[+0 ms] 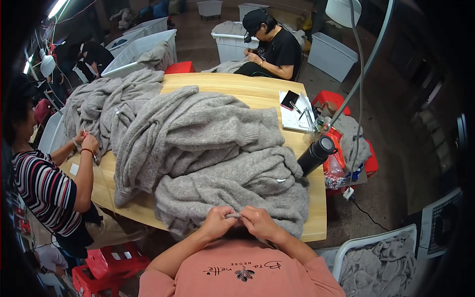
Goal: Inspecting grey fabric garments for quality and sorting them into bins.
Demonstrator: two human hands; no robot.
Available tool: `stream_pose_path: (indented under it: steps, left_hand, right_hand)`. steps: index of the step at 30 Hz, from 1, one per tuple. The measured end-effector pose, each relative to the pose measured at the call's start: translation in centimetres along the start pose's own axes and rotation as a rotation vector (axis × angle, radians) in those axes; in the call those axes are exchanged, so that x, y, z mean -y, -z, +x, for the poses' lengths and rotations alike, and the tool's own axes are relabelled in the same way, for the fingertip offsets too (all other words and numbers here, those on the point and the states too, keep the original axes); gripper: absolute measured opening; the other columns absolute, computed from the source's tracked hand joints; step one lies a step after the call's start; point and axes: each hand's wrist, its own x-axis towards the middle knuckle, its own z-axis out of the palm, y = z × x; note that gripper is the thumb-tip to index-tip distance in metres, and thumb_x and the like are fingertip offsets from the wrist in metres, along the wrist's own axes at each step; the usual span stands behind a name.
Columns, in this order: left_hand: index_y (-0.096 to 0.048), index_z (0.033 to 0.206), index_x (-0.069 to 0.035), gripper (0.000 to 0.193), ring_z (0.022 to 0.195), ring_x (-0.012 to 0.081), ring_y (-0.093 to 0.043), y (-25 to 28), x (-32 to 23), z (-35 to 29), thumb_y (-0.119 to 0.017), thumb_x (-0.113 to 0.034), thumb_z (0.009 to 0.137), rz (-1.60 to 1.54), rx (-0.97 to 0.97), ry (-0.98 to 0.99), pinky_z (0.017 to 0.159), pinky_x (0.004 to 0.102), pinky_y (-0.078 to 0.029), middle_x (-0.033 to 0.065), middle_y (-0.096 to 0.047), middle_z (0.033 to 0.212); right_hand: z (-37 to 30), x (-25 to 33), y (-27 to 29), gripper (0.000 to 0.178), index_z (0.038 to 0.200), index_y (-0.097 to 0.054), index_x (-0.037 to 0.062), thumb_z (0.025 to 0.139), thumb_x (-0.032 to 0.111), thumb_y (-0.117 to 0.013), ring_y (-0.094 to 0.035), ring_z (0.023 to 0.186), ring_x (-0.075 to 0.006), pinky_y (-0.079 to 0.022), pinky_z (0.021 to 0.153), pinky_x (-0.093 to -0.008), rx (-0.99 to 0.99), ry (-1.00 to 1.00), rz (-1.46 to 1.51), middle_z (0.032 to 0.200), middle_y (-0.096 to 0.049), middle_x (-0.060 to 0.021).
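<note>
Two bare hands meet at the table's near edge: the left hand [217, 222] and the right hand [258, 222], close together, each with thumb and fingers pinched on a narrow grey knit edge [232, 216] between them. Whether this edge joins the pile beyond cannot be told.

Near right, one white tub [338, 265] holds grey knits; near left stand two red stools [113, 262].

Three heaps of grey knitwear [208, 128] cover much of the table, one near, one in the middle, one far left; single pieces cannot be counted. Right of the near heap stands one black bottle [316, 154]; farther right lie white papers [293, 123] bearing one dark flat device [289, 100] and at least two pens.

At left, one co-worker in a striped top [44, 188] works at the left heap with both hands; beyond the far edge sits another in black [282, 52].

The surface is a pale wood-grain table [316, 215]. The room has a dark floor [195, 39], several more pale tubs [332, 58], and two white lamps [344, 12].
</note>
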Motion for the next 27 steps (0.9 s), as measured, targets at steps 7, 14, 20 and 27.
stream_pose_path:
  steps: [7, 14, 20, 27]
  left_hand:
    - [-0.059, 0.076, 0.001, 0.009, 0.059, 0.007, -0.051, -0.9, -0.4, 0.0, -0.058, -0.008, 0.077, 0.04, -0.015, -0.12, 0.051, 0.0243, -0.041, 0.0034, -0.058, 0.063]
    - [-0.059, 0.075, 0.001, 0.005, 0.057, 0.0036, -0.048, -0.4, -0.8, -0.2, -0.06, -0.004, 0.077, -0.308, 0.127, 0.029, 0.049, 0.0201, -0.039, -0.0013, -0.056, 0.062]
    - [-0.06, 0.073, -0.002, 0.001, 0.051, 0.0026, -0.045, -0.4, 0.6, -0.4, -0.06, -0.003, 0.073, -0.41, 0.131, 0.131, 0.043, 0.0184, -0.033, -0.0021, -0.054, 0.061]
    - [-0.06, 0.071, -0.004, 0.001, 0.046, 0.0026, -0.042, 0.0, -0.9, -0.6, -0.061, -0.004, 0.072, -0.306, 0.068, 0.162, 0.039, 0.019, -0.03, -0.003, -0.051, 0.055]
  right_hand:
    - [-0.5, 0.7, 1.2, 0.004, 0.076, -0.051, 0.0023, 0.076, 0.006, -0.052, -0.053, 0.064, -0.0342, -0.043, 0.055, -0.0409, -0.025, -0.018, -0.131, 0.072, -0.052, -0.0141]
    - [-0.4, 0.1, 1.2, 0.005, 0.075, -0.055, -0.0003, 0.076, 0.005, -0.054, -0.054, 0.061, -0.0269, -0.042, 0.055, -0.0333, 0.014, -0.094, 0.128, 0.068, -0.054, -0.0132]
    - [-1.1, -0.8, -0.3, 0.007, 0.077, -0.056, -0.0006, 0.079, 0.006, -0.053, -0.05, 0.06, -0.0116, -0.04, 0.054, -0.0266, 0.055, -0.241, 0.331, 0.065, -0.053, -0.0046]
    - [-1.2, -0.5, 0.0, 0.009, 0.081, -0.059, -0.0008, 0.078, 0.008, -0.059, -0.049, 0.06, -0.0059, -0.04, 0.053, -0.0224, 0.103, -0.404, 0.612, 0.064, -0.055, -0.0019]
